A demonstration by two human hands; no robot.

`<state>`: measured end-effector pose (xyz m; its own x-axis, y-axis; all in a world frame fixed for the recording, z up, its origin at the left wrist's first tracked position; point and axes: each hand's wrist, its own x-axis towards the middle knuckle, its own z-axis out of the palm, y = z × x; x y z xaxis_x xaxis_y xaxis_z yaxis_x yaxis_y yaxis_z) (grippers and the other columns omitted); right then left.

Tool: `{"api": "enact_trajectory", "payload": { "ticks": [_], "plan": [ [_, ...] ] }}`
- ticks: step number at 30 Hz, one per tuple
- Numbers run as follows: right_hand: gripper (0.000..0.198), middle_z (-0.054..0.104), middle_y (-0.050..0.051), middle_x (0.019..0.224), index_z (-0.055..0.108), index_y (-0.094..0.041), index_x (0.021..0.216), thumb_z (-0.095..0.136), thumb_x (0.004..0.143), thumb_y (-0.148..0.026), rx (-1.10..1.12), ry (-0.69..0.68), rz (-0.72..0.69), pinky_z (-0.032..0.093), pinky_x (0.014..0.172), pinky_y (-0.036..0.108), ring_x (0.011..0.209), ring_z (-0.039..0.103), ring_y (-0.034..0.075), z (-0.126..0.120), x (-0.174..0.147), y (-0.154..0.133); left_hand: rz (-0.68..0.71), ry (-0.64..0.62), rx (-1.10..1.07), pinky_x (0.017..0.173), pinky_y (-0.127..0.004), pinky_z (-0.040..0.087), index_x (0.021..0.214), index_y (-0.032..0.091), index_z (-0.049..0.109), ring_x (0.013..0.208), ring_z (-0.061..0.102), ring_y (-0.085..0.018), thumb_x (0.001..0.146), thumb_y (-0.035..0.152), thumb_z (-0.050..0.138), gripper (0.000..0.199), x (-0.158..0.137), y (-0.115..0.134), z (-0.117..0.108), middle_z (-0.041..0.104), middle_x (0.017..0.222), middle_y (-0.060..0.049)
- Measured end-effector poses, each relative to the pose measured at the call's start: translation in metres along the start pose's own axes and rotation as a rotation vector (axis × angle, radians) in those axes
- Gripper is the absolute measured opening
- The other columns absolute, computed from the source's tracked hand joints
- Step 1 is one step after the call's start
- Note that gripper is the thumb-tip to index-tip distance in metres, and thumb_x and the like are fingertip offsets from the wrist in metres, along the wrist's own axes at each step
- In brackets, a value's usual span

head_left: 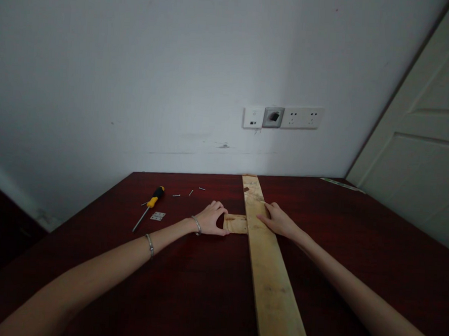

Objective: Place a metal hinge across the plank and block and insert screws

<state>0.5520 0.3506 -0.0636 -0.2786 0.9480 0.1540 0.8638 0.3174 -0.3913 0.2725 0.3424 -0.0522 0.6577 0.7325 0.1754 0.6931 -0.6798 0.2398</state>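
Observation:
A long wooden plank [274,287] lies lengthwise on the dark red table, its far end by the wall. Against its left side sits a short wooden block [235,224]. My left hand [211,219] grips that block at its left end, thumb on the near edge and fingers on the far edge. At the plank's right edge is my right hand [280,221], with the thumb on top and the fingers along the side. Left of my left hand lie a metal hinge [158,216] and a yellow and black screwdriver [152,202].
Several screws, one a small screw [176,195], are scattered on the table [186,297] beyond my left hand. A thin flat strip [343,185] rests at the far right edge. Wall sockets [301,118] are above the table, and a white door [432,125] stands right.

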Motion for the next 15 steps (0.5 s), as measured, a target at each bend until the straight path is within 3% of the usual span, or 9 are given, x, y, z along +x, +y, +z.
{"api": "enact_trajectory", "payload": {
  "ticks": [6, 12, 15],
  "plan": [
    [0.053, 0.054, 0.016, 0.105, 0.049, -0.010, 0.120, 0.045, 0.082, -0.048, 0.008, -0.025, 0.037, 0.044, 0.082, 0.034, 0.094, 0.057, 0.025, -0.002, -0.001, -0.001, -0.026, -0.052, 0.025, 0.089, -0.044, 0.041, 0.108, 0.015, 0.052, 0.099, 0.043, -0.028, 0.061, 0.058, 0.065, 0.065, 0.001, 0.001, -0.002, 0.046, 0.106, -0.011],
    [0.070, 0.051, 0.019, 0.119, 0.033, -0.012, 0.136, 0.048, 0.079, -0.051, -0.016, -0.050, 0.131, 0.043, 0.084, 0.039, 0.103, 0.056, 0.030, -0.008, -0.001, -0.010, -0.048, -0.077, -0.022, 0.097, -0.048, 0.036, 0.131, 0.011, 0.032, 0.110, 0.041, -0.031, 0.062, 0.062, 0.064, 0.092, -0.001, 0.004, -0.006, 0.043, 0.119, -0.016],
    [0.076, 0.049, 0.019, 0.121, 0.029, -0.017, 0.139, 0.051, 0.076, -0.053, -0.086, -0.054, 0.204, 0.044, 0.080, 0.044, 0.099, 0.058, 0.034, -0.015, 0.002, -0.018, -0.065, -0.036, -0.064, 0.097, -0.046, 0.036, 0.130, 0.011, 0.033, 0.109, 0.041, -0.030, 0.068, 0.059, 0.061, 0.083, -0.003, -0.001, -0.016, 0.045, 0.118, -0.016]
  ]
}}
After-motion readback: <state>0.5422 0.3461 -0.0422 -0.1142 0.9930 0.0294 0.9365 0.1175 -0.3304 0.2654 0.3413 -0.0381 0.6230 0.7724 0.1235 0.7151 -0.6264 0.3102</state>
